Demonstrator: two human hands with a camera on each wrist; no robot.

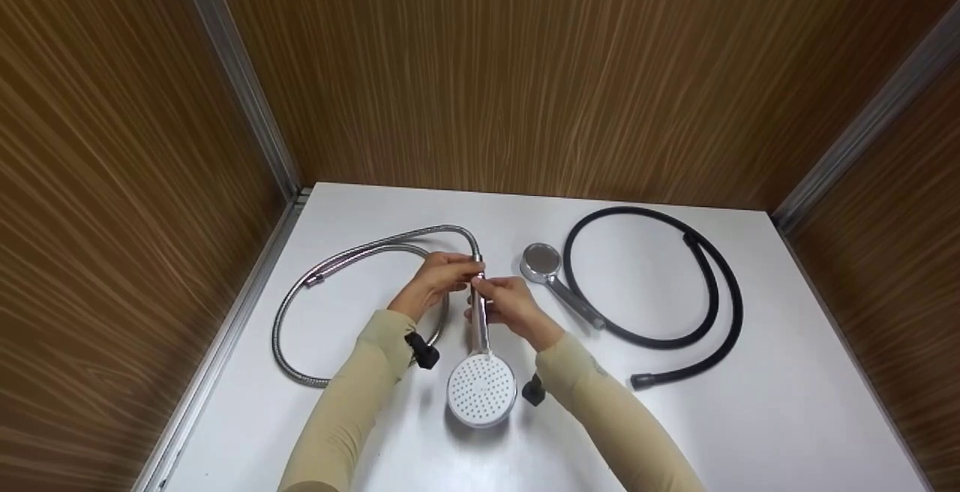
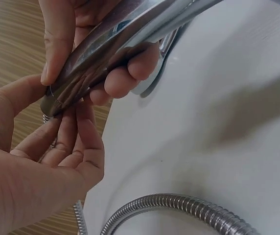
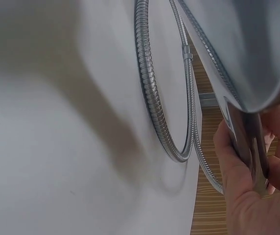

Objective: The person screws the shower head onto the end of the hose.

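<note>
A chrome shower head (image 1: 481, 391) with a round white spray face points toward me, its handle (image 2: 105, 49) running away from me. My right hand (image 1: 510, 303) grips that handle with fingers wrapped around it. At the handle's far end, my left hand (image 1: 442, 280) pinches the joint where the silver metal hose (image 1: 360, 247) meets it; in the left wrist view the thumb and fingers (image 2: 66, 139) close around the end. The hose connector itself is mostly hidden by the fingers. From there the hose loops to the left across the white table (image 1: 600, 432).
To the right lies a smaller grey shower head (image 1: 541, 261), its handle touching or near a coiled black hose (image 1: 739, 312). The silver hose's free end (image 1: 313, 280) rests at the left. Wood-grain panels (image 1: 510, 79) enclose the table's back and sides.
</note>
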